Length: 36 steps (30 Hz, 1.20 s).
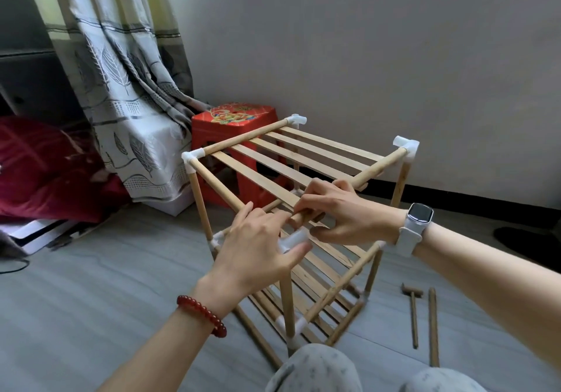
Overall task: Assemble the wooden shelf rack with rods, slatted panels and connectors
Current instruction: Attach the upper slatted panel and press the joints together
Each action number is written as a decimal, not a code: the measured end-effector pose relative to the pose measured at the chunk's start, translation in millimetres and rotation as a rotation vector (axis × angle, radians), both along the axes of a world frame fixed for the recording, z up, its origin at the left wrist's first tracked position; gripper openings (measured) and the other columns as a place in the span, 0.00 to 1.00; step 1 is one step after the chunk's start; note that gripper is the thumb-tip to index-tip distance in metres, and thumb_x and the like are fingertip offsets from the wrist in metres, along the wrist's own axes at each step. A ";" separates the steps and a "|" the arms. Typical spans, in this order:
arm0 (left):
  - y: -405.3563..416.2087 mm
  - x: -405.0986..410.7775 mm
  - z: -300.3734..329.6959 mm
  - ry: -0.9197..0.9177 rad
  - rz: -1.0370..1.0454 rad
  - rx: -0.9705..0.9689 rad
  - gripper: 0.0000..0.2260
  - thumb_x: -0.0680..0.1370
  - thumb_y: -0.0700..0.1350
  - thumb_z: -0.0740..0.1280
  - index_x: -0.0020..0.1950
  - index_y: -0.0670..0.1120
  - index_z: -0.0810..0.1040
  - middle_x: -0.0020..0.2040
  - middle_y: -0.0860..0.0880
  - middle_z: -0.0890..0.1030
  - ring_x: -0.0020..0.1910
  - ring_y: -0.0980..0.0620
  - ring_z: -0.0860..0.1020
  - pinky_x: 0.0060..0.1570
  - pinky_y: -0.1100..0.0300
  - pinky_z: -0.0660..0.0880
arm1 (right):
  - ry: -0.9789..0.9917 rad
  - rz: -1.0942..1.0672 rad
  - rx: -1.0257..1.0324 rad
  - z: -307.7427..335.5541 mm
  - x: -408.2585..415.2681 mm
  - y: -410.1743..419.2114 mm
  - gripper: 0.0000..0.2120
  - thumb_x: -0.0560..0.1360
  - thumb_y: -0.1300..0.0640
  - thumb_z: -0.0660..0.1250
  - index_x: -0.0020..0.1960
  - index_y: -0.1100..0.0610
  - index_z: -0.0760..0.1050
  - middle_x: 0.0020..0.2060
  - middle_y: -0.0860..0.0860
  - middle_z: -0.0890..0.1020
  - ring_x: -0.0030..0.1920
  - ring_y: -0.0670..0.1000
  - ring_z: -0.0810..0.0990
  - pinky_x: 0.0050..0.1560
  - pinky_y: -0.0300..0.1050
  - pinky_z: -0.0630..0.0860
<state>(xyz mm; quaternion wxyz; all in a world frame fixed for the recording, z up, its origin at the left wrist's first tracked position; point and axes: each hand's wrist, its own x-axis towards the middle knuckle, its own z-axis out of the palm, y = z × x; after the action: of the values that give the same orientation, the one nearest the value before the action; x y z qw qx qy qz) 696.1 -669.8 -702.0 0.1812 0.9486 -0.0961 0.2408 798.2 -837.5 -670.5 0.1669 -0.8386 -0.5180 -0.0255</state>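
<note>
The wooden shelf rack (291,160) stands on the floor, with a slatted top panel, lower slatted tiers and white connectors (406,144) at three top corners. At the near top corner my left hand (258,246) holds a white connector (293,239) between thumb and fingers. My right hand (337,209) grips the near end of the top right rod (376,167), just above that connector. The rod's tip shows between my two hands. The upright rod (287,303) below the corner runs down to a lower connector.
A small wooden mallet (413,315) and a loose rod (433,328) lie on the grey floor at the right. A red plastic stool (233,124) stands behind the rack by the curtain (127,88). My knees (315,370) are at the bottom edge.
</note>
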 end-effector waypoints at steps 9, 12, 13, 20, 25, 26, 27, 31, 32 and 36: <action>5.8 -3.0 -2.8 -0.104 -0.046 0.028 0.21 0.75 0.59 0.62 0.55 0.44 0.80 0.44 0.51 0.81 0.48 0.54 0.76 0.71 0.50 0.58 | -0.150 -0.012 0.073 -11.5 0.6 7.6 0.11 0.75 0.52 0.67 0.56 0.50 0.75 0.48 0.46 0.65 0.50 0.41 0.61 0.59 0.47 0.54; 18.0 -1.5 3.5 -0.005 -0.162 0.068 0.27 0.72 0.68 0.57 0.53 0.47 0.80 0.50 0.53 0.79 0.55 0.58 0.74 0.72 0.55 0.55 | -0.180 0.003 0.106 -10.9 0.9 -2.0 0.08 0.75 0.54 0.68 0.53 0.52 0.77 0.47 0.47 0.67 0.51 0.48 0.67 0.59 0.49 0.57; 22.5 0.5 5.1 0.031 -0.226 0.072 0.28 0.72 0.69 0.56 0.56 0.48 0.79 0.53 0.55 0.78 0.59 0.60 0.71 0.73 0.57 0.52 | -0.197 0.005 0.105 -10.1 1.3 -8.3 0.06 0.75 0.56 0.68 0.52 0.52 0.78 0.47 0.48 0.69 0.51 0.51 0.68 0.59 0.52 0.59; 25.3 34.0 7.4 -0.085 -0.212 0.058 0.12 0.75 0.47 0.69 0.58 0.49 0.78 0.53 0.54 0.79 0.57 0.58 0.73 0.71 0.49 0.56 | -0.429 -0.159 0.135 -9.3 11.2 -76.2 0.08 0.70 0.58 0.73 0.49 0.51 0.82 0.50 0.54 0.78 0.52 0.59 0.76 0.56 0.57 0.66; 19.4 35.5 -4.0 -0.190 -0.060 0.135 0.11 0.69 0.45 0.74 0.50 0.45 0.82 0.42 0.50 0.82 0.43 0.48 0.80 0.53 0.44 0.71 | -0.251 -0.315 0.230 -16.4 20.7 -120.6 0.17 0.71 0.67 0.70 0.57 0.54 0.80 0.57 0.57 0.77 0.57 0.59 0.75 0.57 0.56 0.74; 14.8 33.0 -6.9 -0.216 -0.048 0.157 0.11 0.68 0.46 0.75 0.48 0.44 0.82 0.40 0.50 0.82 0.40 0.47 0.80 0.48 0.47 0.72 | -0.153 -0.342 0.296 -19.6 21.5 -126.0 0.20 0.72 0.70 0.68 0.59 0.54 0.78 0.59 0.57 0.75 0.59 0.58 0.73 0.60 0.51 0.74; 10.9 31.1 -9.1 -0.246 -0.040 0.173 0.11 0.69 0.47 0.75 0.48 0.44 0.82 0.39 0.50 0.82 0.38 0.47 0.80 0.45 0.50 0.72 | 0.003 -0.382 0.392 -21.6 20.8 -130.5 0.23 0.73 0.73 0.65 0.62 0.53 0.75 0.61 0.55 0.74 0.61 0.56 0.73 0.62 0.42 0.72; 6.5 27.5 -12.4 -0.254 -0.027 0.092 0.18 0.74 0.57 0.62 0.50 0.46 0.83 0.43 0.51 0.82 0.44 0.49 0.78 0.50 0.55 0.63 | 0.721 -0.637 1.026 -33.8 5.4 -121.3 0.16 0.82 0.59 0.54 0.68 0.51 0.68 0.57 0.49 0.77 0.48 0.51 0.80 0.48 0.43 0.78; 8.1 25.7 -11.7 -0.268 0.016 0.022 0.19 0.74 0.58 0.60 0.50 0.46 0.82 0.46 0.50 0.82 0.47 0.49 0.78 0.53 0.56 0.60 | 0.841 -0.680 1.119 -38.1 2.2 -113.7 0.15 0.82 0.54 0.53 0.67 0.53 0.69 0.54 0.51 0.77 0.45 0.51 0.79 0.47 0.47 0.77; 35.4 22.8 -14.2 -0.393 0.405 -0.452 0.16 0.78 0.49 0.58 0.58 0.43 0.78 0.59 0.45 0.76 0.57 0.45 0.75 0.63 0.51 0.65 | 0.981 -0.687 1.205 -43.4 -6.2 -93.3 0.16 0.81 0.48 0.52 0.58 0.56 0.73 0.47 0.52 0.77 0.33 0.46 0.78 0.34 0.40 0.75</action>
<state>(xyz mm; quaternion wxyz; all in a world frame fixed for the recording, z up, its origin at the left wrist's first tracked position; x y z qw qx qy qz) 718.8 -634.3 -716.1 0.3132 0.8199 0.1166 0.4649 792.0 -930.8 -713.9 0.7738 -0.6332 -0.0015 0.0202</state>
